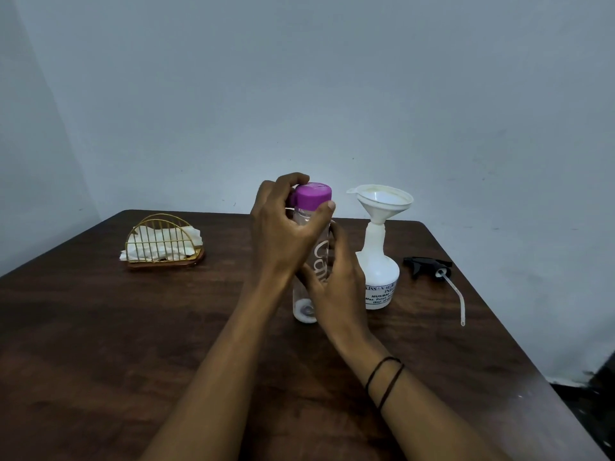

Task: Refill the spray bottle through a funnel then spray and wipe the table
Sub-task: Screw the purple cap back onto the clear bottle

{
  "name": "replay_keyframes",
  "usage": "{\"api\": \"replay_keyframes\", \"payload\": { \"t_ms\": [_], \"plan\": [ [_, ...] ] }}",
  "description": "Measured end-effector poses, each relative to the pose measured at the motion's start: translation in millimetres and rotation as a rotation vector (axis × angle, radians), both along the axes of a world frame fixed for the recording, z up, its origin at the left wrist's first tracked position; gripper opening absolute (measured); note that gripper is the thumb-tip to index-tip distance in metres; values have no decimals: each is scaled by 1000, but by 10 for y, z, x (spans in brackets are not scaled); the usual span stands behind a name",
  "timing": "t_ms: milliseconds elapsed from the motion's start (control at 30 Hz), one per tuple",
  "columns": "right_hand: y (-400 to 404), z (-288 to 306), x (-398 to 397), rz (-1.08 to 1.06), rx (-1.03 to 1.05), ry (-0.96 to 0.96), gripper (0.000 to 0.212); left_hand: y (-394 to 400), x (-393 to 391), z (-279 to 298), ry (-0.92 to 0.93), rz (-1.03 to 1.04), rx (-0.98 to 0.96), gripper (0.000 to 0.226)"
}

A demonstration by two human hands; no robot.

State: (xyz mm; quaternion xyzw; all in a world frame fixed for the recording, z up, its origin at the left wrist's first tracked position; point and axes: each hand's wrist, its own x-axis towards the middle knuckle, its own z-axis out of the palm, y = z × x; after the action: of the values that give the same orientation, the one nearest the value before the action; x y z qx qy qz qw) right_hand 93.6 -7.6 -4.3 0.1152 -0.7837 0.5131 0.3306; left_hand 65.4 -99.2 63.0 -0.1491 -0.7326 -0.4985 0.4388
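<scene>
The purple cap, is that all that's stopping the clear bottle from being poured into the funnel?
Yes. The purple cap is on the clear bottle; the funnel sits open in the spray bottle beside it.

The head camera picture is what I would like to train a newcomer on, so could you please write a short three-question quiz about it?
1. True or false: the funnel sits in the neck of the white spray bottle.
2. Which hand grips the purple cap of the clear bottle? A) left hand B) right hand C) neither
3. Fill in: the black spray head lies on the table to the ____ of the white spray bottle.

Key: 1 true; 2 A, its fingers wrap the cap while the right hand holds the body; 3 right.
</scene>
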Motion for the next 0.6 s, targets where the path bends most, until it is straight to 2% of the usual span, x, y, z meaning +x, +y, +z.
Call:
{"api": "replay_keyframes", "payload": {
  "t_ms": [167, 400, 500, 600],
  "plan": [
    [7, 3, -2, 7, -2, 9, 79, 7, -25, -12, 20, 32, -37, 50],
    [7, -27, -26, 11, -20, 11, 79, -29, -40, 18, -77, -144, -61, 42],
    [5, -23, -9, 30, -18, 0, 79, -60, -55, 19, -109, -228, -47, 47],
    [1, -8, -1, 31, -29, 5, 78, -39, -58, 3, -86, -216, 4, 49]
  ]
}}
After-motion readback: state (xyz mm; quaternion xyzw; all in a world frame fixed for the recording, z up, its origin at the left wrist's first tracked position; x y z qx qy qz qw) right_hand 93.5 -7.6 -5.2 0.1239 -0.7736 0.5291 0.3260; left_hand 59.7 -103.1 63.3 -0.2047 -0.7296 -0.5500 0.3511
